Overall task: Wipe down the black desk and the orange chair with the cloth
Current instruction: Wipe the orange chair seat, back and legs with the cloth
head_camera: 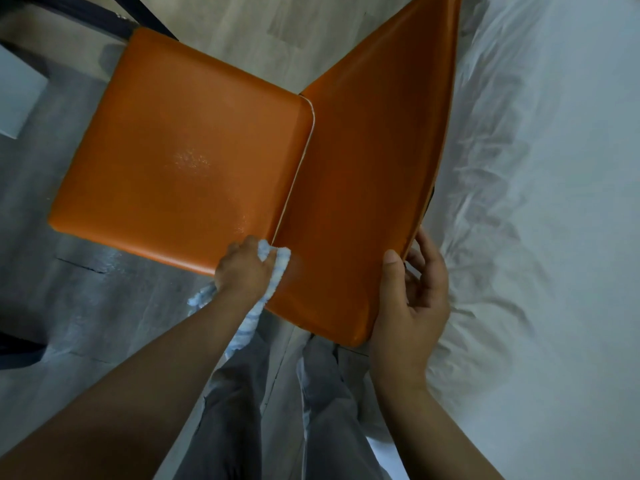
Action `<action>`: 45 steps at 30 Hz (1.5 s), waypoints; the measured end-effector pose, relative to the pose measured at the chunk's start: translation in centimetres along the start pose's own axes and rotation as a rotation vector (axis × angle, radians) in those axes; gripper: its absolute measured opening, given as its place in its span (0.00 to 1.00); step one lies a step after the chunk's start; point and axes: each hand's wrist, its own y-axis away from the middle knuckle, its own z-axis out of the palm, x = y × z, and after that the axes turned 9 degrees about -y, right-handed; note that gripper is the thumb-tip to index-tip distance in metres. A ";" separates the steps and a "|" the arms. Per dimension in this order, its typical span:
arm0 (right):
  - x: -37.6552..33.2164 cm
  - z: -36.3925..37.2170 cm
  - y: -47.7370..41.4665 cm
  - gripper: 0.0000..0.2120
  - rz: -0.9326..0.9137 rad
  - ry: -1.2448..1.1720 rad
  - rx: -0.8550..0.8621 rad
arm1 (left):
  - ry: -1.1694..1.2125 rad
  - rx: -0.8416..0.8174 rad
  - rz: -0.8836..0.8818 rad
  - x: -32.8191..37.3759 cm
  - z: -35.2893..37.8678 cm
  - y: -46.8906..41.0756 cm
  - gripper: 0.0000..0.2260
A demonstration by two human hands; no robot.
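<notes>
Left grip (242, 270) squeezed tight round cloth (281, 264), pressed on chair (180, 161) seat. Right grip (412, 299) clamped on chair back edge.

Your wide-angle head camera looks almost straight down, close over the chair (180, 161), which fills the frame's upper middle.

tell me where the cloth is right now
In the head view the cloth is gripped in the left hand, low and centre, pressed on the orange chair where its seat meets its backrest.
</notes>
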 end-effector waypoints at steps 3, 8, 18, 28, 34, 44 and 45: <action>0.0 -0.1 -0.1 0.18 0.001 -0.032 0.004 | -0.030 -0.038 -0.037 -0.8 1.0 -1.7 0.22; 0.3 -0.3 -0.1 0.19 0.024 -0.064 0.011 | -0.127 -0.066 -0.071 -1.7 2.2 -3.8 0.24; 0.6 -0.4 -0.2 0.19 0.028 -0.056 0.012 | -0.094 -0.055 -0.083 -2.7 2.8 -4.7 0.22; -1.8 -0.5 -0.2 0.21 0.047 0.187 -0.055 | 0.232 0.186 0.051 -4.2 -5.2 3.3 0.21; -6.7 1.2 1.6 0.32 0.020 0.742 -0.257 | 0.413 0.210 0.109 -5.2 -11.6 8.9 0.20; -12.1 4.8 7.5 0.27 -0.063 0.451 -0.648 | 0.820 0.163 0.001 -5.9 -19.7 15.8 0.16; -12.5 4.7 7.8 0.27 -0.079 0.409 -0.699 | 0.875 0.141 -0.008 -5.8 -20.1 16.6 0.15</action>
